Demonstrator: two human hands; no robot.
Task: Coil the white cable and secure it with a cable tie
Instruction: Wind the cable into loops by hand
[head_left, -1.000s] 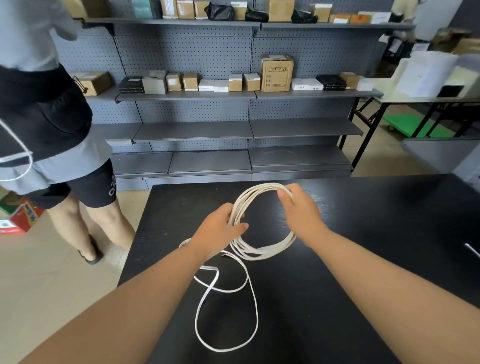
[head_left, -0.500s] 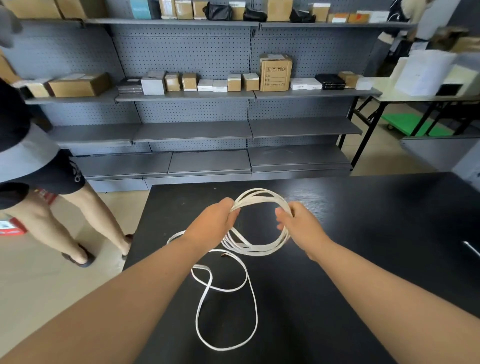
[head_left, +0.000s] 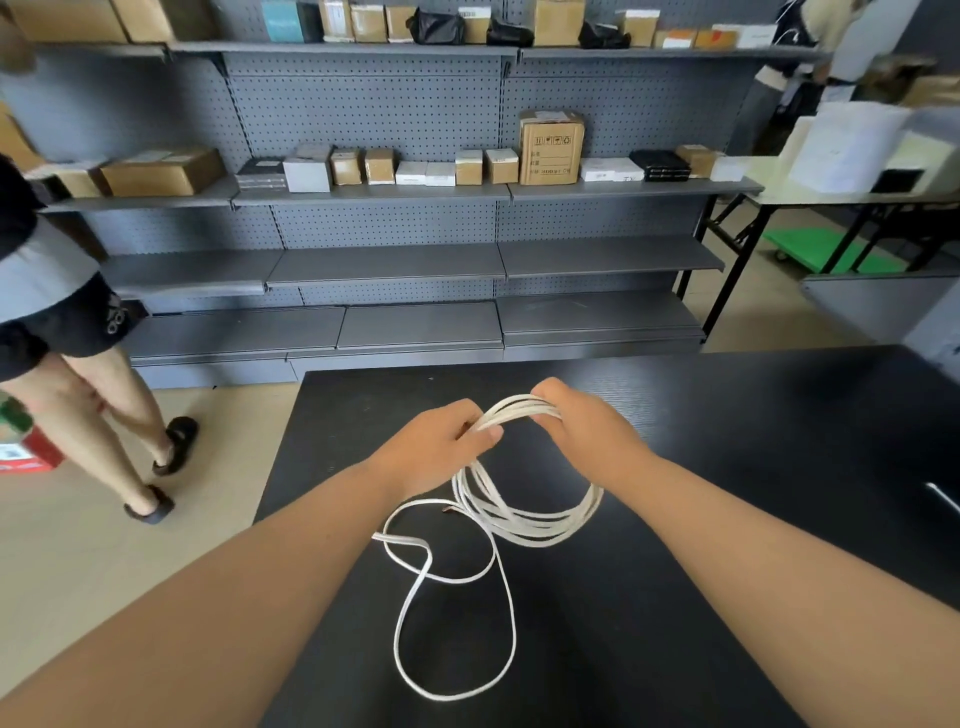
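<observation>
Grey pegboard shelving (head_left: 384, 265) along the back wall, with a row of brown and white boxes (head_left: 550, 148) on one middle shelf. At far left, legs of another person (head_left: 78, 374) in dark shorts and sandals on the pale floor. In front, a black desk (head_left: 727, 467) with fine wood grain.

White cable (head_left: 524, 525) over the middle of the desk, thin, rather flat-looking and slightly glossy. Partly gathered into a round coil of several turns, not very tidy, with the strands spread a little at the lower side. Top of the coil lifted and held between both hands; lower arc down close to the desk, touching it or not, cannot tell. Loose remainder lying on the desk toward the camera, as one small loop crossing into one long big loop.

Left hand (head_left: 431, 452) gripping the bundle at its upper left, fingers curled round the strands, thumb pressed on top. Right hand (head_left: 587, 431) just beside it, fingers wrapped over the upper right of the same bundle.

Thin white strip (head_left: 943, 496) at the right edge of the desk, too small to identify.
</observation>
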